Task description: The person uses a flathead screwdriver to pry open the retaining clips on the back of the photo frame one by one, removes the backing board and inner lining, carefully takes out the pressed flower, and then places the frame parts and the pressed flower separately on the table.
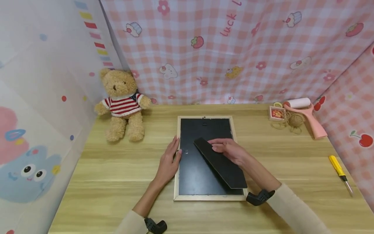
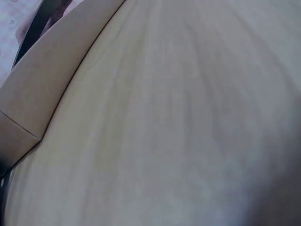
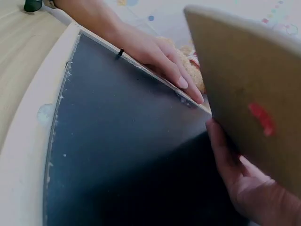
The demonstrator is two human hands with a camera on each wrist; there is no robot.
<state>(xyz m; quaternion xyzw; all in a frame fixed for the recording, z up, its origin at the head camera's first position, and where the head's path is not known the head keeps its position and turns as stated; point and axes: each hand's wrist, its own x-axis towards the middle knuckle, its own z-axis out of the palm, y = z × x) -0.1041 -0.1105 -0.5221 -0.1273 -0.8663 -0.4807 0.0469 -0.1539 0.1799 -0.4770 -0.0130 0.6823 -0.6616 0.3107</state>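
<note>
A picture frame (image 1: 208, 198) with a pale wooden rim lies face down on the table, its black backing panel (image 1: 191, 174) facing up. Along the left rim rests my left hand (image 1: 168, 162), fingers extended and thumb over the edge. My right hand (image 1: 232, 152) holds a black stand flap (image 1: 223, 167) by its upper right edge, between thumb and fingers. The flap slants over the panel, tilted up from it. Its brown underside (image 3: 244, 70), with a red mark, shows in the right wrist view. The left wrist view catches mostly the tabletop and the frame's side (image 2: 56, 61).
A teddy bear (image 1: 122, 104) in a striped shirt sits at the back left. At the back right are a lint roller (image 1: 306, 112), a ball of twine (image 1: 295, 120) and a small box (image 1: 276, 113). A yellow-handled screwdriver (image 1: 337, 166) lies near the right edge.
</note>
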